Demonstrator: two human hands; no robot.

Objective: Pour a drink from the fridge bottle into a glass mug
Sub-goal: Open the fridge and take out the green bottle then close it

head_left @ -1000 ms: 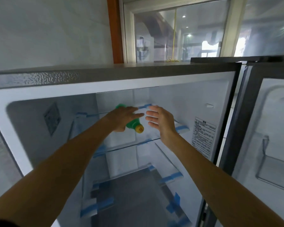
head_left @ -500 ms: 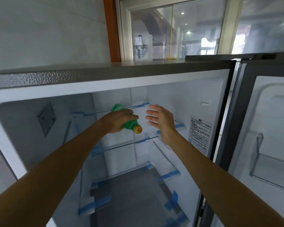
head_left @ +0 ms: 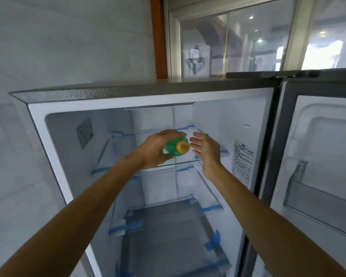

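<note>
The fridge (head_left: 54, 124) stands open, with its door (head_left: 318, 156) swung out on the right. On the left wall inside there is a small grey square (head_left: 85, 132). The left hand (head_left: 158, 150) reaches in over the front edge of the top glass shelf (head_left: 180, 163). Its fingers are curled tight around a green bottle (head_left: 173, 148). The bottle lies on its side in the hand, and its yellow cap (head_left: 182, 147) points out toward the camera. Just beside the cap is the right hand (head_left: 206, 150). Its fingers are spread open and flat, and it holds nothing. It is close to the bottle but not touching it. A white sticker (head_left: 243, 162) with small print is on the right wall. Blue tape (head_left: 128, 226) sits along the edges of the lower shelves.
</note>
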